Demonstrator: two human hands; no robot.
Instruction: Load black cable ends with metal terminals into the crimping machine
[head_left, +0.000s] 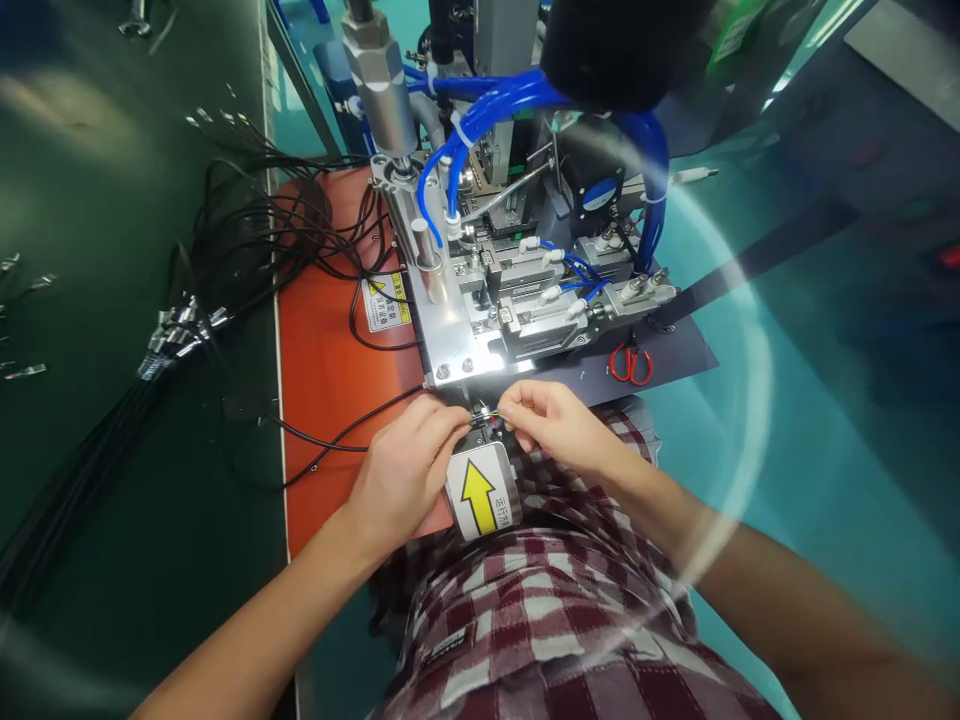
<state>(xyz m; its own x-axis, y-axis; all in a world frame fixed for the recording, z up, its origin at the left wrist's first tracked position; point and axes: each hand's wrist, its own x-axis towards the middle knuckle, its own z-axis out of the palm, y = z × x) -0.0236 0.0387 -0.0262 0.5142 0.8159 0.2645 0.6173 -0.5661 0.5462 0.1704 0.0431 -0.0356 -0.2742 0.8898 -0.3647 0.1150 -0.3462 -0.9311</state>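
At the front edge of a metal machine [450, 345], my two hands are close together over a small fixture [484, 418]. My left hand [409, 460] pinches the end of a black cable [390, 400] just left of the fixture. On the fixture's right side, the fingertips of my right hand [551, 420] are pressed together on thin coloured wires. The wires are tiny and partly covered by my fingers. Just below lies a white plate with a yellow arrow [478, 490].
An orange mat [322, 350] carries a tangle of black cables [300, 215]. Bundled cables with metal ends [180, 335] lie on the dark green surface at left. Red-handled scissors [631, 365] rest right of the machine. Blue air tubes [510, 100] arch above.
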